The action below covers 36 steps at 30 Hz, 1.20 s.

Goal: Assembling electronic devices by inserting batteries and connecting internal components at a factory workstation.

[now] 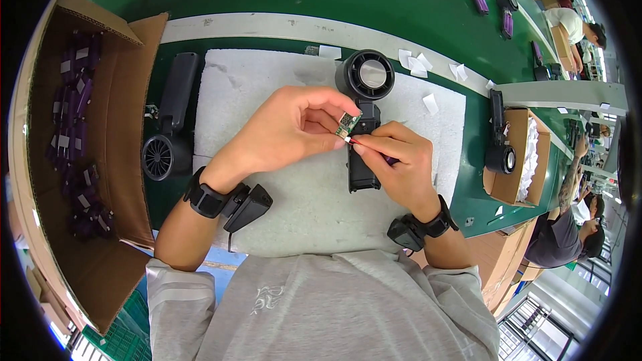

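My left hand (284, 124) pinches a small green circuit board (348, 125) by its edges between thumb and fingertips. At the board's lower corner sits a white connector with a red wire, and my right hand (401, 160) closes thumb and forefinger on that plug end (352, 140). Beneath both hands a black handheld fan (364, 172) lies on the white foam pad (294, 220), its round head (368, 75) pointing away from me. Part of its handle is covered by my fingers. A bit of purple shows under my right fingers.
Left stands a cardboard box (127, 127) of purple battery packs (73, 107); beside it lies another black fan (175, 107). Paper slips (416, 63) dot the pad's far edge. On the right are a fan (498, 134) and a carton (515, 180) with white contents. Other people work farther right.
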Each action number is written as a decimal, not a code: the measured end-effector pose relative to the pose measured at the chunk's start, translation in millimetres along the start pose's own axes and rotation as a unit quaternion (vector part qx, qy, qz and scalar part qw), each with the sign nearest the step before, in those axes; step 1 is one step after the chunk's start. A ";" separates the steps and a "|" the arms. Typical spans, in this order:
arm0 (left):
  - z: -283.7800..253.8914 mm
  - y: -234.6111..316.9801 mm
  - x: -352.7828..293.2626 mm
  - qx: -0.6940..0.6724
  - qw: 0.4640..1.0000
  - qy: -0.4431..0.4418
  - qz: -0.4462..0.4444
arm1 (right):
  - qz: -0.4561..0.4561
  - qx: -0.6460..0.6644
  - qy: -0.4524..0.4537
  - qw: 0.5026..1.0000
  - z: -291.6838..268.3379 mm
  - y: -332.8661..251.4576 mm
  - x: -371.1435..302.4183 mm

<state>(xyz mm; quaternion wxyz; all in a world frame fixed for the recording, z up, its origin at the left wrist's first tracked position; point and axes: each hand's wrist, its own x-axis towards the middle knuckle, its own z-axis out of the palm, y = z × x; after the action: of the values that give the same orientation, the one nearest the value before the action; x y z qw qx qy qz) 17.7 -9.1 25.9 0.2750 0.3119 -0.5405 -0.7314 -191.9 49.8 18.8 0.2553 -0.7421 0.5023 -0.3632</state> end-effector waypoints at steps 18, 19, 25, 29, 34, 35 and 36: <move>2.2 -3.7 0.9 0.003 1.000 0.006 -0.021 | 0.012 0.008 -0.004 1.000 -0.3 0.8 -2.3; 3.0 -3.8 1.2 0.000 1.000 0.009 -0.017 | 0.008 0.002 -0.001 1.000 -0.2 0.2 -2.7; 3.3 -6.2 0.7 -0.003 1.000 0.000 -0.016 | 0.013 -0.002 0.012 1.000 1.5 -0.9 -3.0; 6.8 -6.3 -1.3 0.041 0.998 0.033 0.016 | -0.067 -0.039 0.010 0.997 1.9 -2.2 -1.5; 9.8 -6.7 -0.6 0.206 0.964 0.052 0.157 | -0.055 -0.013 -0.001 0.998 1.1 -1.4 0.2; 10.7 -5.9 -0.5 0.234 0.955 0.056 0.174 | -0.034 -0.001 0.024 0.999 1.5 -1.5 0.3; 11.3 -5.8 -0.5 0.261 0.944 0.061 0.190 | -0.013 0.011 0.049 0.999 1.9 -1.6 0.3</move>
<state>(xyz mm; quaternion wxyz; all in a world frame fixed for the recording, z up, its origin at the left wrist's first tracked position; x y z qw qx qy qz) 9.1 -0.3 23.0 0.3500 0.3079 -0.7441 -0.4785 -189.4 50.1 19.0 0.2335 -0.7271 0.5004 -0.4079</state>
